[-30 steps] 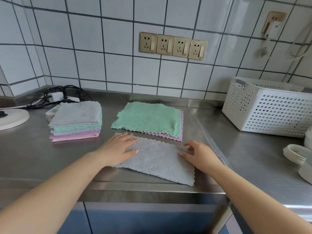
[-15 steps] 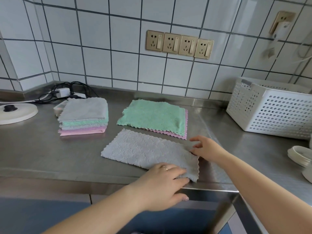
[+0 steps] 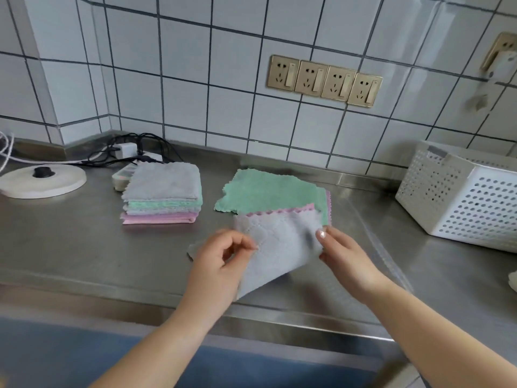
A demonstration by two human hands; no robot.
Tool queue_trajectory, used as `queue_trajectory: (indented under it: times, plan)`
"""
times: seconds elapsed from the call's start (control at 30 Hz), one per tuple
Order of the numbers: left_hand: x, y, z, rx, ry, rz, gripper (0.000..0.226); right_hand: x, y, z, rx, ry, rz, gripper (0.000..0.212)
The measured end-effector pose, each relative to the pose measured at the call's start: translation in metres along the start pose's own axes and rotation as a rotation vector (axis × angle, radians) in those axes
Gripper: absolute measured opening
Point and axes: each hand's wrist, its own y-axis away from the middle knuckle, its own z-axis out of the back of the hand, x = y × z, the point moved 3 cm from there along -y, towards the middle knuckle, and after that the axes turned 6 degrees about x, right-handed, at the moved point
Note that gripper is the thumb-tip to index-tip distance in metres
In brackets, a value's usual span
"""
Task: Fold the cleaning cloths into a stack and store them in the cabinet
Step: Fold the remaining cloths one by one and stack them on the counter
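Note:
A grey cleaning cloth [image 3: 279, 247] is lifted off the steel counter [image 3: 70, 247] near its front edge, its right end raised and curling leftward. My left hand [image 3: 221, 264] pinches its near corner; my right hand [image 3: 344, 253] pinches its far right corner. Just behind it lies a flat green cloth [image 3: 268, 191] on top of a pink one. To the left stands a folded stack of cloths [image 3: 162, 194], grey on top, green and pink below.
A white perforated basket [image 3: 458, 200] stands at the right. A white round base [image 3: 42, 177] and a tangle of cables with a power strip [image 3: 126, 155] sit at the back left. Blue cabinet fronts [image 3: 84, 354] run below the counter edge.
My left hand moved from the cloth's left end to its near right corner. Both hands took hold and lifted the right end, carrying it leftward over the cloth.

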Motion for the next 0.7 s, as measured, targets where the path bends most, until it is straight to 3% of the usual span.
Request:
queue_trajectory:
  times: [0.07, 0.13, 0.23, 0.3, 0.33, 0.4, 0.7]
  plan:
    - [0.003, -0.004, 0.015, 0.031, 0.017, 0.076, 0.037, 0.002, -0.010, -0.017, -0.014, 0.047, -0.006, 0.022]
    - [0.009, -0.010, 0.032, 0.128, -0.080, 0.173, 0.041, 0.005, -0.025, -0.032, -0.082, 0.187, -0.022, 0.017]
    - [0.026, -0.020, 0.053, 0.322, -0.531, 0.152, 0.045, 0.004, -0.049, -0.048, -0.138, 0.461, -0.059, 0.026]
    - [0.035, -0.023, 0.059, 0.412, -0.766, 0.115, 0.048, -0.002, -0.062, -0.057, -0.092, 0.602, -0.108, 0.014]
    - [0.039, -0.025, 0.059, 0.434, -0.809, 0.109, 0.048, -0.006, -0.065, -0.059, -0.058, 0.665, -0.141, 0.030]
    - [0.044, -0.028, 0.060, 0.427, -0.873, 0.071, 0.047, -0.008, -0.070, -0.063, -0.046, 0.757, -0.168, 0.053]
    - [0.047, -0.034, 0.067, 0.320, -0.913, -0.002, 0.045, -0.005, -0.074, -0.071, -0.021, 0.973, 0.050, 0.062]
